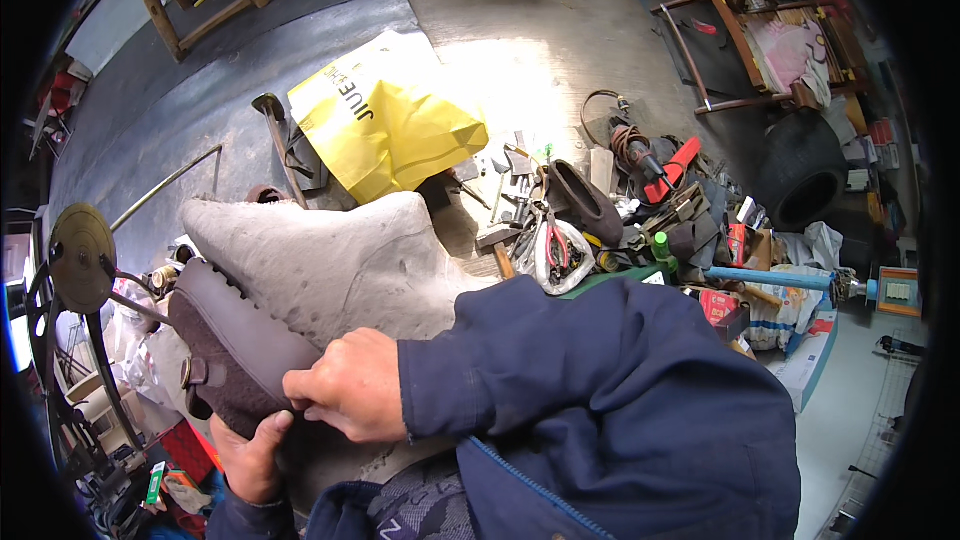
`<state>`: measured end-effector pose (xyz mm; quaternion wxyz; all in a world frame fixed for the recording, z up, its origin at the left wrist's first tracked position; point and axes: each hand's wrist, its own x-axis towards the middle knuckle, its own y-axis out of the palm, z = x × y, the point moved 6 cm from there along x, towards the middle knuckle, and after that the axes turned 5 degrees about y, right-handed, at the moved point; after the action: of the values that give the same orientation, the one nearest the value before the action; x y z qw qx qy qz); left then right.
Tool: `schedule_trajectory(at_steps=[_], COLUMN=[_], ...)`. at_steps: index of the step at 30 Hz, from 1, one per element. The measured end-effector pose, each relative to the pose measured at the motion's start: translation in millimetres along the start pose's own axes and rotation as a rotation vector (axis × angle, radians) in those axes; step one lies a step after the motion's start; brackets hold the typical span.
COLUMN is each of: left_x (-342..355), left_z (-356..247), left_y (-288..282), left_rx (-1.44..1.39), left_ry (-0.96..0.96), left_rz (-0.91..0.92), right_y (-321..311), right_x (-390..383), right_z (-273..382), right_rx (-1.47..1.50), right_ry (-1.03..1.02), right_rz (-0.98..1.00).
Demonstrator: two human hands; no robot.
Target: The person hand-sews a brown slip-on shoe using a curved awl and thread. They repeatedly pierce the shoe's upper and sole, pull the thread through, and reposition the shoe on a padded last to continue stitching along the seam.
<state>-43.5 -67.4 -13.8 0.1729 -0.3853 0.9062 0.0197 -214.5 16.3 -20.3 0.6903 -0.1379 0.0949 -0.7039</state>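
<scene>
The floor (460,8) (glaring white in one patch (512,65)) bears a wooden-legged stool (217,22).

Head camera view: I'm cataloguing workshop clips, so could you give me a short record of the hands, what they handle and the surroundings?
Left hand: left hand at the near end of a brown buckled shoe, thumb against it
Right hand: right hand with fingers curled in at the shoe's edge; anything pinched there is hidden
Under the shoe: grey covering over the lap
Beyond: yellow bag, red-handled pliers
Far right: black tyre
</scene>
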Motion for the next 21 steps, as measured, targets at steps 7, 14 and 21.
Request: schedule_trajectory(at_steps=[7, 14, 21], left_x=[-3.6, -16.9, -3.8], left_z=[-0.5, -5.7, -16.4], left_y=[-7.2, -24.1, -37.7], left_rx=[-0.021, -0.496, 0.105], left_ry=[-0.007, 0.016, 0.113], left_rz=[0.038, 0.191, 0.250], right_y=[-4.2, -19.5, -21.2], right_x=[-4.3, -21.1, -24.0], right_z=[2.9, 11.7, 10.9], right_rx=[0.061, 0.065, 0.076], right_ry=[0.069, -0.022, -0.006], right_rz=[0.022, -0.078, -0.077])
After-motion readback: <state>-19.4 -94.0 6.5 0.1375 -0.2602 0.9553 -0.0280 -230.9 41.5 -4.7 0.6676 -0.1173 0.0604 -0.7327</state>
